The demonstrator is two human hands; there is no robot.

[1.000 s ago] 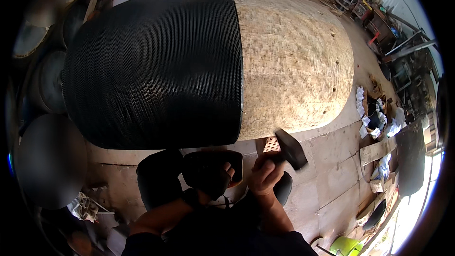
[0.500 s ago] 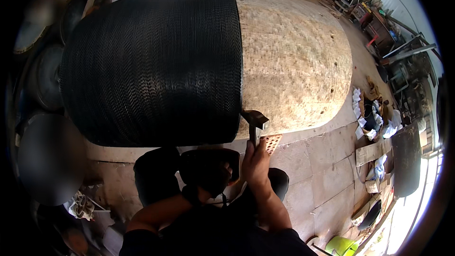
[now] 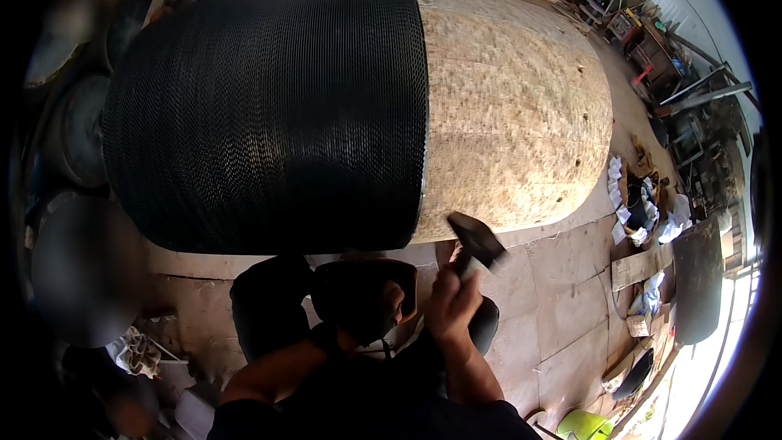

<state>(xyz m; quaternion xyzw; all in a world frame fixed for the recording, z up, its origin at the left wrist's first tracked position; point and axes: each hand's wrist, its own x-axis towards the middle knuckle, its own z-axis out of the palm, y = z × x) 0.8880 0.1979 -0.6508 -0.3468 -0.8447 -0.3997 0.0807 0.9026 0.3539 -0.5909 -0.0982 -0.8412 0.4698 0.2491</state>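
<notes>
A big wooden drum [image 3: 513, 114] lies across in front of me. Its left part is covered by a closely wound black ridged layer [image 3: 269, 114]; mottled tan surface shows on the right. My right hand [image 3: 453, 310] grips a hammer [image 3: 478, 242] by its handle, and the dark head hangs over the drum's near lower edge, right of the layer's rim. Low between my knees, my left hand [image 3: 383, 310] is curled beside a dark rounded object [image 3: 346, 277]. What its fingers hold is too dark to make out.
Round dark drum ends [image 3: 85, 130] stand along the left. To the right lie a wooden board [image 3: 642, 265], a dark cylinder [image 3: 699, 281], white bags [image 3: 674, 216] and a yellow-green container [image 3: 585, 424]. Clutter fills the far right wall. The floor [image 3: 562, 293] is tiled.
The hammer has come away from the black layer's rim, moving right and slightly down, its head tilted. My left hand stays nearly in place. The rim sits slightly further right in the picture.
</notes>
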